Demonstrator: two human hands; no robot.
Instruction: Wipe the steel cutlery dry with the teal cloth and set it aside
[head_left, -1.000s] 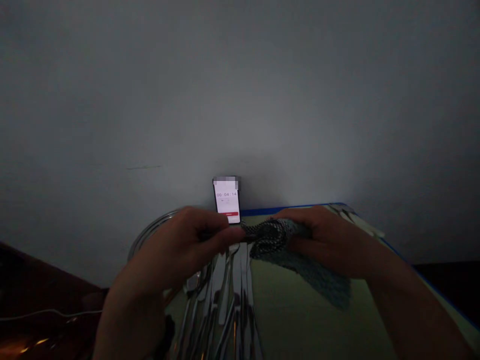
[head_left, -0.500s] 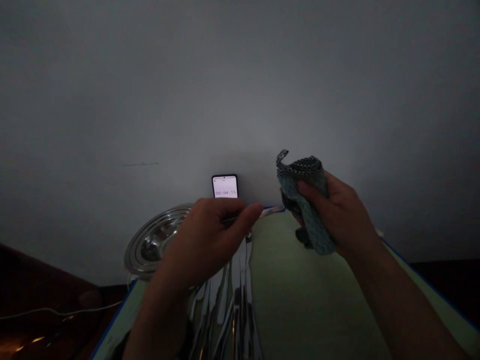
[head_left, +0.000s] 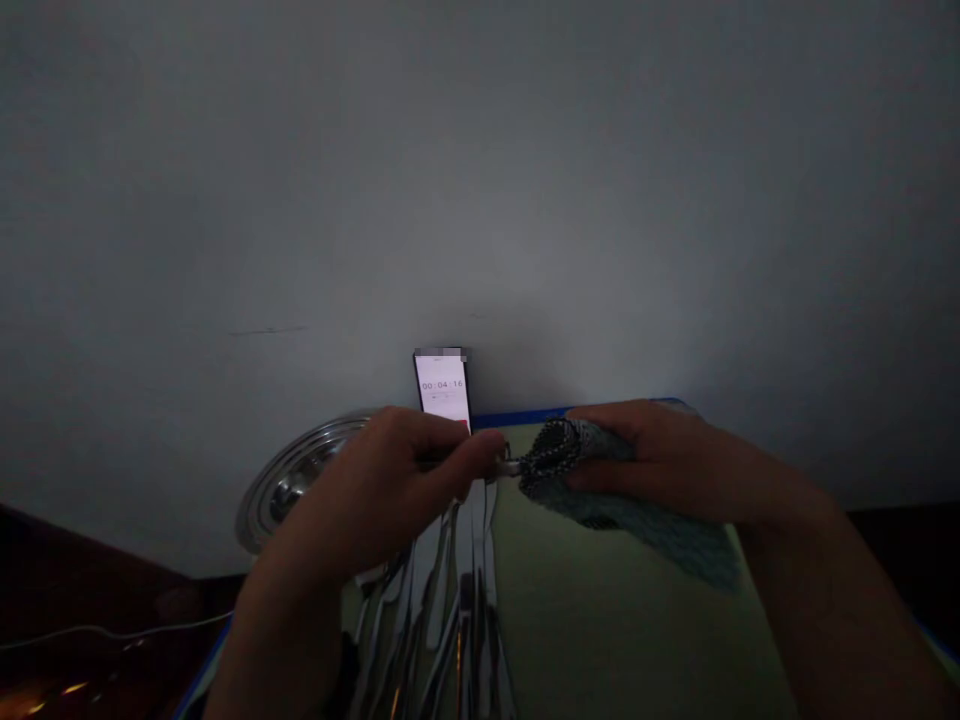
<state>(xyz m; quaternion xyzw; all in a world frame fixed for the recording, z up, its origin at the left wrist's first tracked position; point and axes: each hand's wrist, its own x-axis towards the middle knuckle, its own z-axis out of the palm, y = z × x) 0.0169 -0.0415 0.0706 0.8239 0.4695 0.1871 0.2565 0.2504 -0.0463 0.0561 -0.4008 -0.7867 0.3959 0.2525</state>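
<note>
My left hand [head_left: 397,490] is closed, thumb against fingers, around a slim piece of metal cutlery [head_left: 510,467]. Only a short stretch of it shows, so its exact kind is hidden. Its far end runs into a folded grey-green knitted cloth [head_left: 637,520] with a black-and-white edge. My right hand [head_left: 667,450] pinches this cloth around the cutlery, and a loose part hangs down to the right. Below my left hand, several metal table knives [head_left: 450,590] lie lengthwise in a loose pile on the green tabletop [head_left: 600,630].
Behind my left forearm sits a shiny metal bowl [head_left: 262,490] with a wide rim. A lit phone [head_left: 442,385] showing a timer leans on the grey wall [head_left: 480,200] at the table's back edge. A white cable [head_left: 112,630] runs at the lower left.
My right hand has come down and left with the cloth, now wrapped over the cutlery near my left hand. The phone's timer went from 04:15 to 04:16.
</note>
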